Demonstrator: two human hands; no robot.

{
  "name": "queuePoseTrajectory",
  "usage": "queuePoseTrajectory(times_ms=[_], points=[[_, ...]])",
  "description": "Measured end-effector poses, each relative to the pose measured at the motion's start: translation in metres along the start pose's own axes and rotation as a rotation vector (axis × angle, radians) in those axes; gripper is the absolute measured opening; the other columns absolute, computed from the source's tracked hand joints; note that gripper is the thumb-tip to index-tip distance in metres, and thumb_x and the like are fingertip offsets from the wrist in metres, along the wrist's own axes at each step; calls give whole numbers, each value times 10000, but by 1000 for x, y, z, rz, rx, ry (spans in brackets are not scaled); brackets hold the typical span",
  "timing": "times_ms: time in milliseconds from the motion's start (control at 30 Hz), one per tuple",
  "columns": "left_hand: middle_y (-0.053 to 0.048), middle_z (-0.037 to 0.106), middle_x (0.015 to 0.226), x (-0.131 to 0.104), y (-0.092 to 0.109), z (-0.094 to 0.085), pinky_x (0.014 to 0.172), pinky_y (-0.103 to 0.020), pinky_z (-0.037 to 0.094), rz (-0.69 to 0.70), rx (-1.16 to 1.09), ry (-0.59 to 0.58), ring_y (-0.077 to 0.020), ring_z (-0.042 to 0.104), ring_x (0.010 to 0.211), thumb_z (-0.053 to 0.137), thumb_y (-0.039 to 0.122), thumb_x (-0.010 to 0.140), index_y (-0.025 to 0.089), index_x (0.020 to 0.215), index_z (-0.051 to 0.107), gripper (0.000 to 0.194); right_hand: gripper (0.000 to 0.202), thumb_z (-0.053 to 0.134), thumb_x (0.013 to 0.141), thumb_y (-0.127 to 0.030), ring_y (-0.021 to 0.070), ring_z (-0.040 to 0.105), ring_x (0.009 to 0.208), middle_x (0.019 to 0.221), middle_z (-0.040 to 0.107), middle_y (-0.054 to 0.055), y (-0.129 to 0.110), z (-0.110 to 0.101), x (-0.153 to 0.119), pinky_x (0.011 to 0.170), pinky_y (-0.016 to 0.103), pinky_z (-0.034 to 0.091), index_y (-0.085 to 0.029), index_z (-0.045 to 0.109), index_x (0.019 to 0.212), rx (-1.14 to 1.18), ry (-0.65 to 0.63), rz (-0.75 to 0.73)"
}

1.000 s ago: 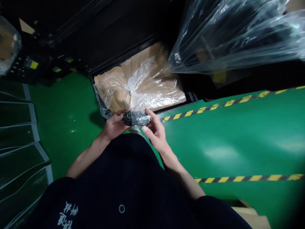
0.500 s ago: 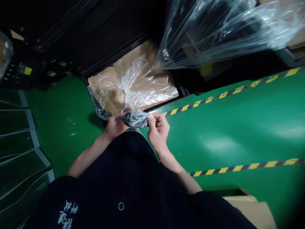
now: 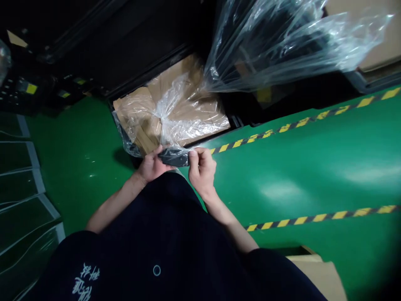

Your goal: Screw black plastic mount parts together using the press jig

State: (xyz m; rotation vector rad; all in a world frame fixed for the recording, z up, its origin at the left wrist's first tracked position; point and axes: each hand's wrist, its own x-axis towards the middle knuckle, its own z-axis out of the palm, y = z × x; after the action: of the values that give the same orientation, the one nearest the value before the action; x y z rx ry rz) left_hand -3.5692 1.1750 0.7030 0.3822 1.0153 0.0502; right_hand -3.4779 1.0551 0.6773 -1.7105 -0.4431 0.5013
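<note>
Between my hands is a flat dark part [image 3: 175, 158] with clear plastic film over its upper edge; its kind I cannot make out. My left hand [image 3: 153, 165] grips its left end, thumb on top and fingers underneath. Closed on its right end, my right hand [image 3: 202, 169] pinches it between thumb and fingers. Just beyond lies a brown cardboard box [image 3: 197, 104] covered by a clear plastic bag [image 3: 164, 113], gathered into a knot in the middle. Part of the dark part is hidden behind my fingers.
A large clear plastic sheet [image 3: 282, 50] hangs over dark crates at the upper right. Yellow-black floor tape [image 3: 300, 123] runs along the green floor [image 3: 282, 179]. A cardboard box [image 3: 316, 271] stands at the lower right, clear strip panels [image 3: 21, 184] at the left.
The film on the dark part lies flatter, and more of its dark face shows. Both hands still hold it; the view has shifted slightly.
</note>
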Motion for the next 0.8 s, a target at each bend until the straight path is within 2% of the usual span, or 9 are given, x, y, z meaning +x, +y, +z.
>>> queuePoseTrajectory(times_ms=[133, 267, 400, 500, 567, 633, 700, 800], points=[[-60, 706, 887, 1, -9, -17, 674, -293, 488, -5, 98, 11, -193, 657, 788, 765, 356, 690, 160, 939, 658, 335, 280, 420, 959, -405, 136, 522, 644, 718, 572, 18, 10, 0, -1, 643, 288, 448, -208, 502, 777, -72, -21, -43], [-64, 696, 879, -5, -18, -38, 645, -292, 468, -46, 136, -7, -209, 660, 756, 829, 334, 596, 179, 978, 633, 456, 314, 410, 958, -462, 145, 518, 619, 699, 569, 19, 19, 8, -9, 604, 301, 440, -209, 507, 798, -62, -28, 35], [-83, 705, 873, -14, -22, -47, 613, -289, 455, -76, 47, -65, -200, 637, 717, 821, 420, 600, 165, 1018, 663, 515, 348, 416, 946, -524, 144, 516, 604, 691, 574, 12, 19, 15, -17, 587, 301, 426, -209, 507, 829, -32, 13, 128], [-91, 714, 880, -19, -20, -44, 627, -298, 464, -58, -38, -65, -187, 619, 697, 833, 475, 579, 148, 1008, 692, 557, 376, 458, 923, -569, 133, 515, 613, 700, 571, -2, 13, 17, -19, 609, 297, 438, -214, 509, 809, 89, 61, 166], [-103, 722, 896, -23, -17, -37, 637, -301, 470, -48, -78, -26, -192, 623, 715, 816, 493, 610, 138, 987, 702, 531, 399, 514, 889, -602, 115, 480, 560, 656, 540, -31, 7, 16, -20, 571, 280, 440, -220, 491, 776, 292, 66, 249], [-101, 724, 892, -27, -13, -30, 655, -306, 484, -26, -77, 1, -192, 628, 731, 754, 485, 706, 141, 992, 700, 450, 437, 602, 826, -624, 98, 435, 504, 597, 490, -62, 1, 13, -24, 502, 250, 418, -221, 461, 733, 545, 96, 371], [-83, 721, 874, -31, -10, -23, 669, -308, 502, -1, -37, 1, -179, 631, 723, 683, 448, 796, 149, 982, 696, 352, 476, 690, 755, -620, 83, 416, 490, 568, 455, -80, -5, 7, -32, 470, 218, 401, -214, 448, 703, 709, 174, 439], [-74, 715, 872, -38, -12, -13, 667, -299, 523, -10, 44, -39, -165, 632, 713, 626, 417, 851, 140, 931, 688, 295, 481, 763, 693, -588, 74, 433, 505, 564, 462, -82, -12, -6, -56, 493, 203, 441, -203, 473, 689, 759, 349, 429]])
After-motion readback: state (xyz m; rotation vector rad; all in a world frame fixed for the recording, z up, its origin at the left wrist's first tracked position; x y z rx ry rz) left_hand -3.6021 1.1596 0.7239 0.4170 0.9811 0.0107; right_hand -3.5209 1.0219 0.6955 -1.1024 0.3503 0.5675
